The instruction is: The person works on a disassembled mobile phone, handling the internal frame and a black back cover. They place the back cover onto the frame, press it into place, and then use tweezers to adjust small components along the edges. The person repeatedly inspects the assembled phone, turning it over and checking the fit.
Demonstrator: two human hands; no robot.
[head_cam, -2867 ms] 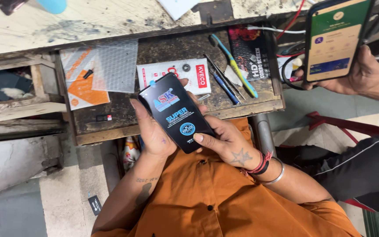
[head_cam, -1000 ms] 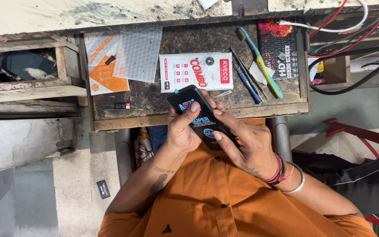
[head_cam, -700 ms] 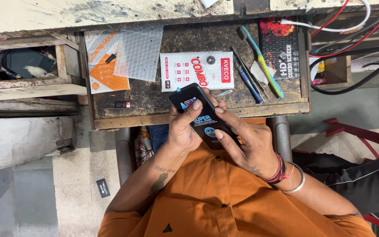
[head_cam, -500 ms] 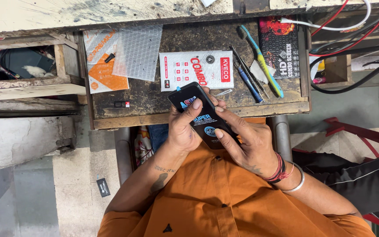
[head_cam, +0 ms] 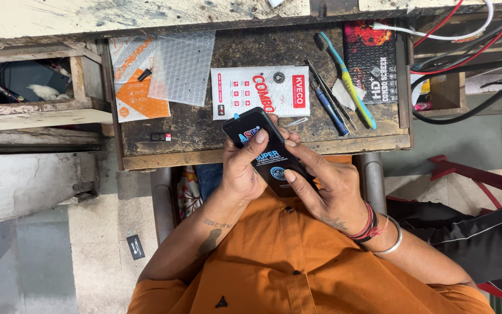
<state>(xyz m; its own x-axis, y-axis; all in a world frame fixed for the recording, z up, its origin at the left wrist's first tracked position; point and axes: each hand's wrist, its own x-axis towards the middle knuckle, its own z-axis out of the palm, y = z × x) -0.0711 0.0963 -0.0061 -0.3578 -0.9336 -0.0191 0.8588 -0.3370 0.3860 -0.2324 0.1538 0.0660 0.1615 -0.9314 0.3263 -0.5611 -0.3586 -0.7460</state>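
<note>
Item: flat black packet [head_cam: 267, 152], glossy, with coloured print, held just short of the bench [head_cam: 204, 131] edge, above the orange-shirted lap. Left hand [head_cam: 244, 168] wraps its left edge, thumb across the face. Right hand [head_cam: 327, 186] clasps the lower right edge, fingertips on the front. Judged light, thin, fairly stiff, likely slippery; best held by its long edges. Beyond the packet on the bench: white printed packet [head_cam: 261, 92], toothbrush [head_cam: 347, 78].

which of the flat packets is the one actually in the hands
The black packet, gripped by the left hand and right hand. The white packet, orange one and dark one lie untouched on the bench.
</note>
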